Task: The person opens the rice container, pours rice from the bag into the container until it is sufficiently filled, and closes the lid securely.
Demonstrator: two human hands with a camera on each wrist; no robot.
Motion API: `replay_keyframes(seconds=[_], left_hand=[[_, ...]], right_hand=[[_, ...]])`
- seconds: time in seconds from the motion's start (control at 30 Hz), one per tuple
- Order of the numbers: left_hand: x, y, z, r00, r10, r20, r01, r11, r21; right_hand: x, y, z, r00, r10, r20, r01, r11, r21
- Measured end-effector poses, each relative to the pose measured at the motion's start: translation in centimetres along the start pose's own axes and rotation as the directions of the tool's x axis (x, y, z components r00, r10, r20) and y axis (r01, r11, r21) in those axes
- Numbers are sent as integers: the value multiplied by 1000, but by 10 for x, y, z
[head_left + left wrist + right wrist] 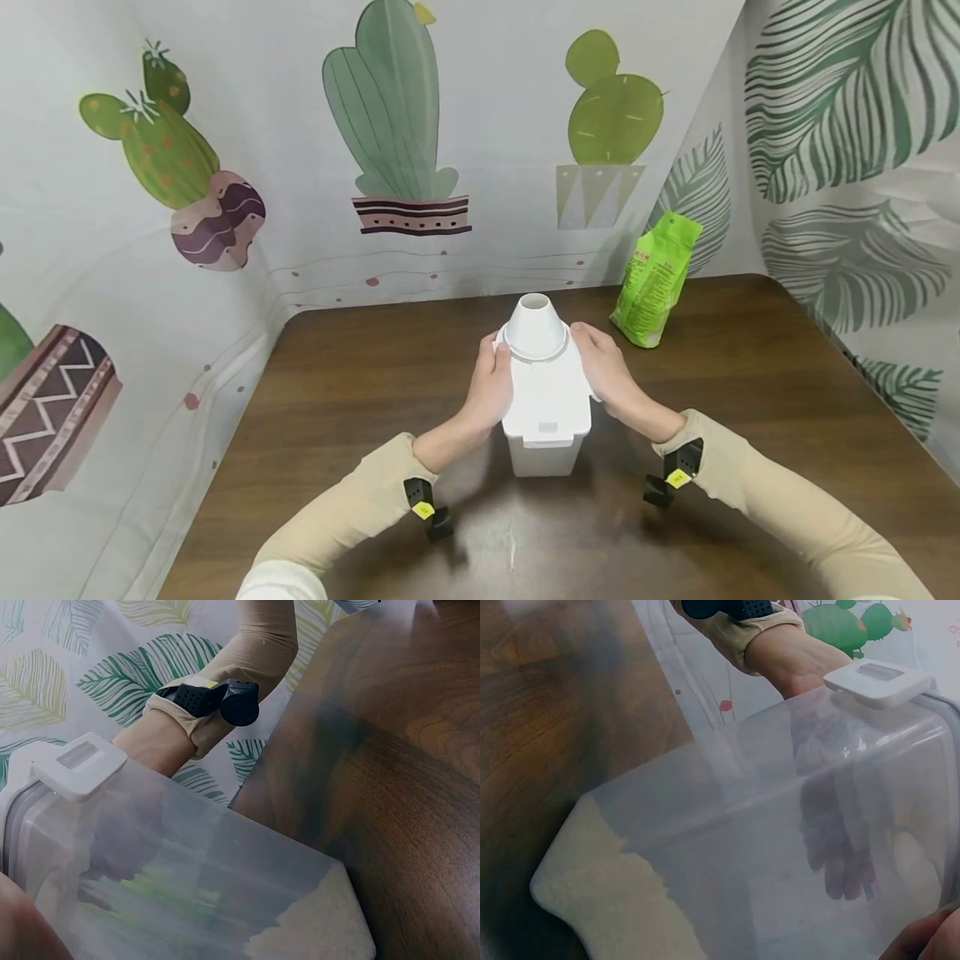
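Note:
A clear plastic storage container (543,458) with a white lid (549,392) is between my two hands over the table. On the lid's far end sits a white cone-shaped piece (534,329) with an open top. My left hand (491,385) grips the left side, its thumb along the lid's edge. The opposite side is gripped by my right hand (606,365), thumb close to the cone. Through the cloudy wall shows a pale, grain-like filling (630,900) at the bottom. A white clip latch (82,765) joins lid and body in the left wrist view.
A bright green printed bag (654,279) stands at the back right of the brown wooden table (360,358). Behind the table hangs a cloth (510,125) with cactus prints, and one with leaf prints (847,92) on the right.

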State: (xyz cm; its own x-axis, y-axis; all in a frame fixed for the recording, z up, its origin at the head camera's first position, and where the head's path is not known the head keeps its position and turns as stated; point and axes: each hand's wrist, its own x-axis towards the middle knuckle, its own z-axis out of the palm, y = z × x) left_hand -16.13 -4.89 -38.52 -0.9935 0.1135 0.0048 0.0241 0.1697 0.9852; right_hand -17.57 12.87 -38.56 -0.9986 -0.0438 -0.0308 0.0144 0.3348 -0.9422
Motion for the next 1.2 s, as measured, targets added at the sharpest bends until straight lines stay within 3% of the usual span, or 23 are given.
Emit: replay_keyframes(seconds=[0.33,0.67,0.83,1.2], left_hand=[[1,0,0,1000,-8,3,8,1000,1],[1,-2,-1,1000,-11,-19,11,1000,-2],[1,0,-2,999,-35,-31,35,999,15],[2,5,-5,996,-66,-54,74,986,153]], right_hand=[[2,0,-4,998,-50,-27,46,992,-118],[4,-7,-7,987,-152,-44,134,951,-279],[5,-8,-9,990,-138,-21,125,943,-307],[6,-5,-8,996,-85,-24,75,958,-276]])
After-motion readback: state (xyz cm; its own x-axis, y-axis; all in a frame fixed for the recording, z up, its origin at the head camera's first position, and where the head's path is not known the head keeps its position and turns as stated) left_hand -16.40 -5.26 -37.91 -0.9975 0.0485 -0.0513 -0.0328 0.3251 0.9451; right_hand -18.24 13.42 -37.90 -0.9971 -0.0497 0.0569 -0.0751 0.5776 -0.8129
